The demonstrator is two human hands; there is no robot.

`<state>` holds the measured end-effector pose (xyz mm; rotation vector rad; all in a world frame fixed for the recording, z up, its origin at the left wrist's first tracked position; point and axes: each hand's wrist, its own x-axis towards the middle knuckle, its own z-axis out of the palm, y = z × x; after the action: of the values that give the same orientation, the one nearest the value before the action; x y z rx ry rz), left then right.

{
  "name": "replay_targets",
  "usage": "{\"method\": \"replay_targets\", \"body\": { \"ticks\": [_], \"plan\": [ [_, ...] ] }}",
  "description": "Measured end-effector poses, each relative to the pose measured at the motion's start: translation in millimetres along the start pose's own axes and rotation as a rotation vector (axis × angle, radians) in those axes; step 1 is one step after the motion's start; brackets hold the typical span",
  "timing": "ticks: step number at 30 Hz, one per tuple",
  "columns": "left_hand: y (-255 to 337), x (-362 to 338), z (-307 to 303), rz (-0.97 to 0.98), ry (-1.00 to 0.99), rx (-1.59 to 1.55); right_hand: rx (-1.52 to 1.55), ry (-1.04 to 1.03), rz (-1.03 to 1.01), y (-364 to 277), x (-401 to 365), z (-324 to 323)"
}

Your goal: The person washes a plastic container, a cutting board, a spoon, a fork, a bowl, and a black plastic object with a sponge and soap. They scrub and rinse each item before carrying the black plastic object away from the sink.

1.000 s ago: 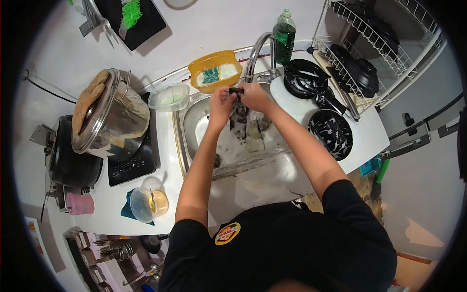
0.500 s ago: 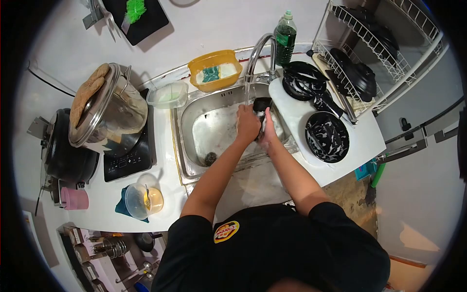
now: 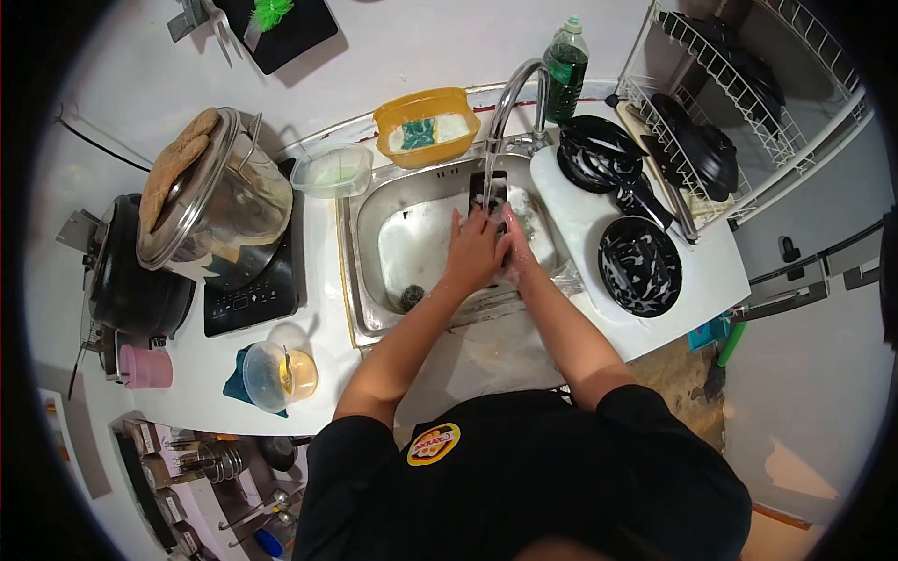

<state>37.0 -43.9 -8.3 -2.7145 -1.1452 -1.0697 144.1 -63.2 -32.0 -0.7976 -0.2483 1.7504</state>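
Note:
Water from the curved tap runs onto a black, narrow, rectangular object over the sink; its kind is not clear, as my hands cover much of it. My right hand grips its right side, with suds on the skin. Across the near part lies my left hand, fingers stretched out and touching it. A dark scouring pad rests in the sink's near left corner.
Right of the sink stand a soapy black pan and a soapy black bowl. Behind are a yellow tub with a sponge, a clear container and a green soap bottle. A large pot stands left.
My left hand has gone from closed to spread fingers on the black object, which now points away from me under the stream. The whole view has shifted slightly.

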Motion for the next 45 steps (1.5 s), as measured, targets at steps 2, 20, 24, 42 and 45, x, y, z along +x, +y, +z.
{"method": "replay_targets", "body": {
  "ticks": [2,20,24,42,45],
  "plan": [
    [-3,13,5,-0.148,-0.083,-0.204,0.089,-0.07,0.053,5,19,-20],
    [-49,105,-28,-0.389,0.146,-0.435,-1.559,0.363,-0.745,-43,38,34],
    [-41,53,-18,-0.81,0.217,-0.959,-1.517,0.336,-0.736,-47,33,48],
    [-45,-1,37,-0.962,-0.5,-1.239,-2.307,-0.356,-0.692,-10,-53,13],
    [-41,3,39,-0.882,-0.584,-1.237,-2.337,-0.293,-0.815,-16,-61,6]
  ]
}}
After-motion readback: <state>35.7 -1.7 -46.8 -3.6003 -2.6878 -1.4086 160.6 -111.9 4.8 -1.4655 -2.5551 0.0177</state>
